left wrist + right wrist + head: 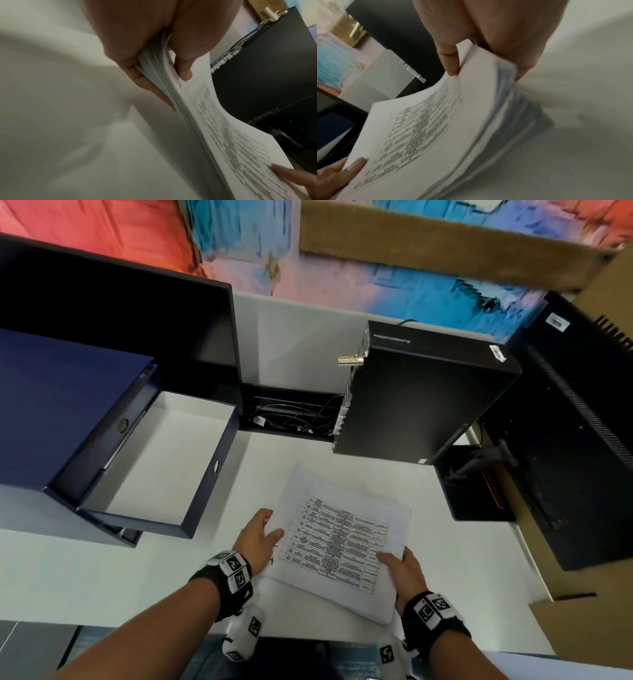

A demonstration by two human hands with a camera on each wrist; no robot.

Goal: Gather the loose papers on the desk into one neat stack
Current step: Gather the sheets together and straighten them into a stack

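A thick stack of white papers (337, 542) with a printed table on top is held over the white desk (445, 559), turned at an angle. My left hand (258, 537) grips its left edge, thumb on top and fingers under the stack (197, 121). My right hand (406, 571) grips the near right corner the same way, thumb on the top sheet (428, 135). In both wrist views the sheets bow and fan slightly at the edges. The stack's far part looks close to the desk; contact is unclear.
An open dark blue box file (144, 460) with a white inside lies at the left, a black monitor (120, 320) behind it. A black computer case (421, 398) stands behind the papers. Another dark monitor (575, 440) and cardboard fill the right. The desk's near edge is by my wrists.
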